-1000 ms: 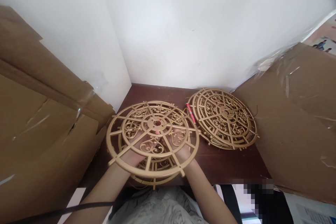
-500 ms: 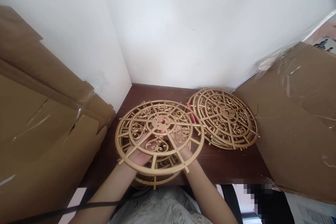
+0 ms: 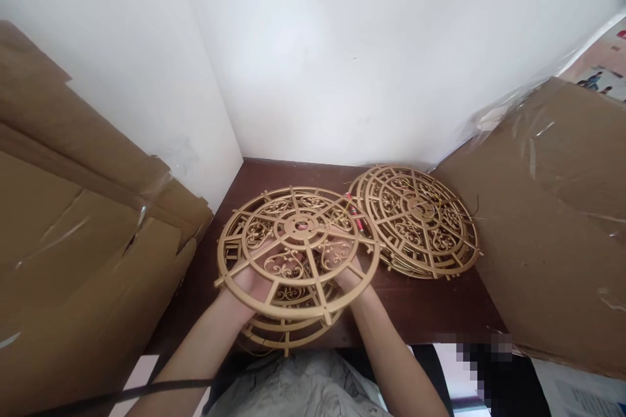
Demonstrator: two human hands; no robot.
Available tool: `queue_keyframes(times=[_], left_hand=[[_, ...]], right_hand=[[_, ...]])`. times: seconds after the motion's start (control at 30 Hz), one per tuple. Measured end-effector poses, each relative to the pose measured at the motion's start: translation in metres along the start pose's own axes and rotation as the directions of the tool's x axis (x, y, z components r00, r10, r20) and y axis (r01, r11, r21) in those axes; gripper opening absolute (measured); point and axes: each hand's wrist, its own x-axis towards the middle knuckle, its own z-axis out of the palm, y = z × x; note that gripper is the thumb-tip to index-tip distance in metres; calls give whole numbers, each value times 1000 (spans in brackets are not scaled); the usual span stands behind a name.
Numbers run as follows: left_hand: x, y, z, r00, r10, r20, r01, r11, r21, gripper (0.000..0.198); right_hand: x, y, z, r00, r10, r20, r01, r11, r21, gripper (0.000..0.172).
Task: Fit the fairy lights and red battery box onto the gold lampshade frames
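A gold openwork disc (image 3: 287,227) with scrollwork and a holed hub is held up, tilted, over more such discs (image 3: 293,343) at the table's front. My left hand (image 3: 259,281) reaches beneath it from the left, and my right hand (image 3: 347,275) from the right. Both are near the hub's underside, supporting the disc. Its bars hide most of my fingers, so their exact grip is unclear. Thin yellow wire (image 3: 345,214) runs from near the hub toward the right rim. Close to that rim lies a slim red tool (image 3: 356,216), partly covered.
To the right, a stack of similar gold discs (image 3: 424,210) rests on the dark brown table (image 3: 293,171), with loose wire ends sticking out. Cardboard panels stand on the left (image 3: 88,260) and right (image 3: 548,221). A white wall (image 3: 313,65) rises behind.
The held disc has turned slightly and its tilt has shifted, with the near right bar now further left. Fingers seen through the hub hole before are less visible now.
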Motion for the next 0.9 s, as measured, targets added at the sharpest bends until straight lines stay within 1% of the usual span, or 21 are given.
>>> queue_keyframes(times=[0.07, 0.2, 0.3, 0.4, 0.47, 0.5, 0.53, 0.57, 0.6, 0.63, 0.67, 0.7, 0.73, 0.77, 0.8, 0.83, 0.87, 0.9], left_hand=[[0, 3, 2, 999, -6, -36, 7, 1000, 23, 33], [0, 3, 1, 993, 86, -87, -83, 996, 36, 31], [1, 1, -3, 981, 151, -123, -153, 988, -9, 31], [2, 0, -7, 977, 180, -117, -189, 979, -75, 31], [1, 0, -10, 977, 189, -95, -196, 978, -66, 30], [1, -1, -12, 975, 207, -82, -211, 977, -36, 30], [0, -1, -14, 967, 245, -72, -244, 970, 14, 33], [0, -2, -18, 949, 309, -69, -303, 949, 82, 40], [0, -2, -21, 915, 397, -64, -382, 908, 170, 50], [-1, -2, -25, 860, 507, -59, -474, 837, 274, 62], [-1, -2, -29, 782, 621, -54, -556, 734, 391, 76], [-1, -1, -33, 687, 726, -16, -618, 596, 513, 91], [-1, 1, -36, 574, 818, 49, -657, 424, 624, 101], [0, 3, -38, 467, 874, 136, -655, 239, 717, 105], [0, 7, -39, 387, 892, 235, -616, 60, 786, 100], [2, 12, -38, 346, 877, 332, -565, -88, 820, 87], [3, 17, -36, 324, 852, 411, -525, -199, 828, 67], [5, 23, -33, 327, 815, 478, -518, -268, 812, 47]], right_hand=[[1, -4, -2, 999, 6, 36, -7, 1000, 21, 28], [1, -14, 2, 999, 27, 40, -29, 998, 47, 25], [1, -24, 8, 997, 34, 68, -36, 999, 35, 22], [2, -30, 13, 997, 17, 80, -17, 1000, -6, 20], [4, -28, 13, 998, 24, 49, -24, 1000, -12, 20], [6, -26, 12, 999, 40, 20, -39, 999, -9, 21], [7, -22, 11, 998, 58, -22, -58, 998, -3, 22], [9, -18, 9, 995, 74, -70, -74, 997, 3, 23], [10, -14, 7, 990, 82, -116, -82, 997, 8, 25], [12, -9, 5, 985, 80, -150, -79, 997, 10, 26], [13, -5, 3, 985, 70, -159, -70, 998, 5, 26], [15, -3, 2, 987, 59, -149, -60, 998, -5, 26], [16, -1, 2, 991, 50, -128, -53, 998, -21, 26], [17, 0, 2, 993, 46, -104, -50, 998, -39, 25], [17, 0, 2, 995, 48, -87, -52, 997, -52, 24], [17, -2, 4, 996, 56, -74, -60, 997, -54, 24], [18, -4, 5, 995, 69, -67, -72, 997, -40, 24], [18, -6, 6, 994, 86, -62, -87, 996, -13, 25]])
